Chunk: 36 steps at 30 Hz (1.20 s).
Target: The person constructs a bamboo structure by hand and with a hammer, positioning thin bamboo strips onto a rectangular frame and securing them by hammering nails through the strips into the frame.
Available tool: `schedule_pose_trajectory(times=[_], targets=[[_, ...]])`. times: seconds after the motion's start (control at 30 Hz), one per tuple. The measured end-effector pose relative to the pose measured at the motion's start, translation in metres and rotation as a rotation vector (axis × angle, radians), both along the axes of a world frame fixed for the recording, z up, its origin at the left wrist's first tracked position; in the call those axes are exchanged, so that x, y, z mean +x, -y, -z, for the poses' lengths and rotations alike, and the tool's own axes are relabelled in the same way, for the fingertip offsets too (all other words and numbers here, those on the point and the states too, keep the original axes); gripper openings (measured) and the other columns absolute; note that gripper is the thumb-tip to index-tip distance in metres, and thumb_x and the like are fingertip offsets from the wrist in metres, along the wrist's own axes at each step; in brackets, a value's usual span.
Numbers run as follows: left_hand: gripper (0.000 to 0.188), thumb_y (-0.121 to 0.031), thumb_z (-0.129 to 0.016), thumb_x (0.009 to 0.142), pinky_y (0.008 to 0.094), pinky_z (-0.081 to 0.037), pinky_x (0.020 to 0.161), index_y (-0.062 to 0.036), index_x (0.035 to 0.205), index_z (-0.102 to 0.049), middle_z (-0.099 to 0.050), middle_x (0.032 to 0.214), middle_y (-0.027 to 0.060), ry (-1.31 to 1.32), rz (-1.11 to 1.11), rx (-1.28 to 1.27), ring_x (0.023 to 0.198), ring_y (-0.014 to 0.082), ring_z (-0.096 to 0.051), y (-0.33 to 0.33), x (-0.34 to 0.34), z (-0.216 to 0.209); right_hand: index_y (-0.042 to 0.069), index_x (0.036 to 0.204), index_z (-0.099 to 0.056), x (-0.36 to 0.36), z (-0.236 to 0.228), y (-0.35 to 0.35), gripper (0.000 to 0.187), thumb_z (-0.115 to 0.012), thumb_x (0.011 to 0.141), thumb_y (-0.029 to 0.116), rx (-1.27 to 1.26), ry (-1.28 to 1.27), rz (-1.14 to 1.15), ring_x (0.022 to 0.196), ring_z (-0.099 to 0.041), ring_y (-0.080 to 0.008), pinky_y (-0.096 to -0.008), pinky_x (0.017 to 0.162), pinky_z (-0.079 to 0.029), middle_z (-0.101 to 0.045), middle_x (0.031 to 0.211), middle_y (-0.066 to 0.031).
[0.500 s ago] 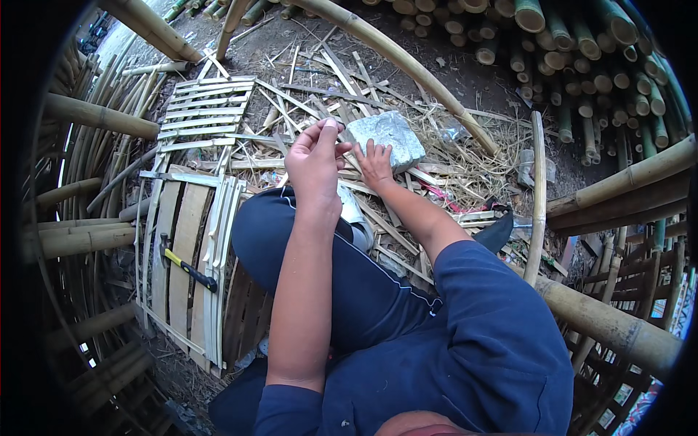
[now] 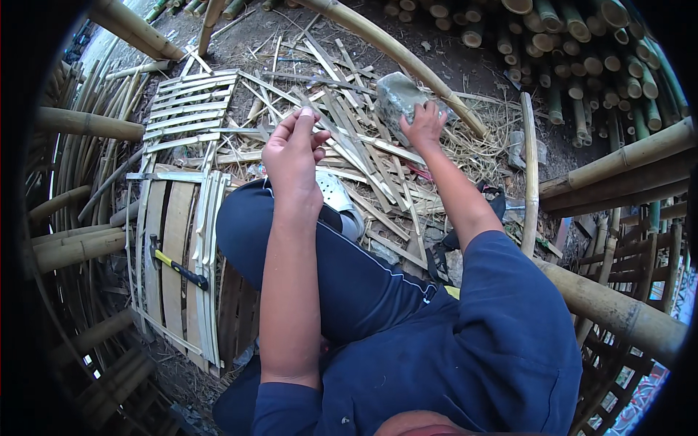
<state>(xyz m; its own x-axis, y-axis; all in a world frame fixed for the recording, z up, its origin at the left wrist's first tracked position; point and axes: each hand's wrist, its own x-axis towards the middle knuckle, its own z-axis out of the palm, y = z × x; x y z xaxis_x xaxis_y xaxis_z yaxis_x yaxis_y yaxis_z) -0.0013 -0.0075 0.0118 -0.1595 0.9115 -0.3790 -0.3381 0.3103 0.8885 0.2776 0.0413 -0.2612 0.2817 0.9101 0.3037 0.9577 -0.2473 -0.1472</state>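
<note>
My right hand (image 2: 424,129) grips a rough grey stone block (image 2: 396,96), fingers bent over its near right side. The block sits tilted on the bamboo scraps, and my hand hides part of it. To the left, my left hand (image 2: 292,147) is raised over the scraps, thumb and forefinger pinched together. Whatever they hold, if anything, is too small to make out. Below lie many loose split bamboo strips (image 2: 363,145). A white perforated shoe (image 2: 336,196) shows beside my bent knee.
A hammer (image 2: 178,266) with a yellow and black handle lies on a slatted panel (image 2: 174,218) at left. Beyond it is a bamboo slat frame (image 2: 185,109). A curved pole (image 2: 407,62) crosses the far side. Cut bamboo poles (image 2: 574,58) are stacked at far right.
The stone block has shifted away and to the right and tilted, my right hand moving with it. More strips show where it lay. My left hand stays pinched.
</note>
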Motion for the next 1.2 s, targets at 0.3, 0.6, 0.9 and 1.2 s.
schedule_pose_trajectory(times=[0.3, 0.6, 0.9, 1.2], targets=[[0.030, -0.022, -0.075, 0.094, 0.0218, -0.048, 0.065, -0.0067, 0.117, -0.064, -0.071, 0.102, 0.0020, 0.002, 0.019, 0.007, 0.081, 0.0088, -0.067, 0.003, -0.007, 0.006, 0.006, 0.142, -0.052, 0.027, 0.007, 0.027, 0.059, -0.069, 0.089, 0.026, -0.079, -0.162, -0.004, 0.129, -0.051, -0.0349, -0.0470, 0.103, -0.044, -0.056, 0.137, -0.0185], [0.031, -0.024, -0.075, 0.093, 0.0232, -0.048, 0.069, -0.0082, 0.117, -0.064, -0.070, 0.104, 0.0009, 0.005, 0.030, -0.007, 0.084, 0.0086, -0.066, 0.003, 0.001, 0.005, 0.007, 0.127, -0.063, 0.010, 0.102, 0.094, 0.043, -0.070, 0.089, 0.025, -0.605, -0.241, -0.073, 0.125, -0.053, -0.0323, -0.0470, 0.101, -0.047, -0.061, 0.130, -0.0137], [0.030, -0.023, -0.074, 0.094, 0.0218, -0.048, 0.066, -0.0076, 0.118, -0.064, -0.070, 0.102, 0.0011, 0.025, 0.001, -0.005, 0.084, 0.0086, -0.066, 0.003, -0.007, 0.006, 0.005, 0.110, -0.064, 0.006, 0.086, 0.088, 0.027, -0.067, 0.085, 0.013, -0.377, 0.040, -0.130, 0.115, -0.058, -0.0301, -0.0463, 0.099, -0.043, -0.067, 0.113, -0.0138], [0.026, -0.019, -0.072, 0.095, 0.0219, -0.045, 0.063, -0.0074, 0.117, -0.063, -0.067, 0.105, 0.0001, 0.109, -0.130, 0.026, 0.081, 0.0082, -0.063, 0.004, -0.022, 0.008, 0.005, 0.101, -0.062, 0.013, 0.011, 0.065, 0.015, -0.058, 0.087, 0.002, -0.079, 0.001, -0.084, 0.099, -0.064, -0.0333, -0.0433, 0.089, -0.048, -0.067, 0.099, -0.0145]])
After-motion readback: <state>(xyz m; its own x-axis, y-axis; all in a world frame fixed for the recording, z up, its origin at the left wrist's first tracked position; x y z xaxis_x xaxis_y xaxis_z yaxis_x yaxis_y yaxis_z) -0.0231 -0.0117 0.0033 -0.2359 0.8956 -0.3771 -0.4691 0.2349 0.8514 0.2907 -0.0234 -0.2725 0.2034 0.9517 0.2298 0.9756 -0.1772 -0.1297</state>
